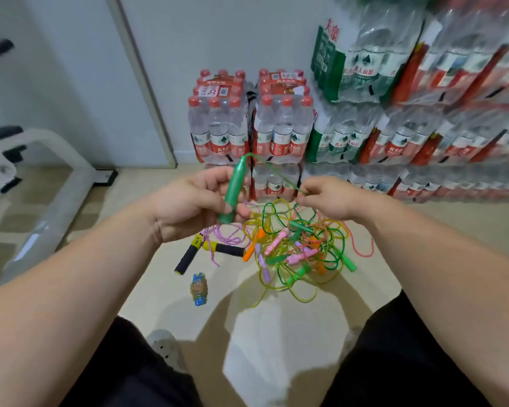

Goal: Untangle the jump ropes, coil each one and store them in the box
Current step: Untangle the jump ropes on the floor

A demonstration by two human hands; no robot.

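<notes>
Green tapered plastic handle [233,190] gripped by left hand [188,205], thin cord [279,174] pinched by right hand [329,198].

Both bare forearms reach fwd over the bent knees, hands raised at about the same height, near each other but apart. Left hand [194,201] curled, fingers and thumb wrapped round a green plastic rope handle [233,190], held tilted. Right hand [326,196] palm down, fingertips pinched on a thin green cord [279,174].
</notes>
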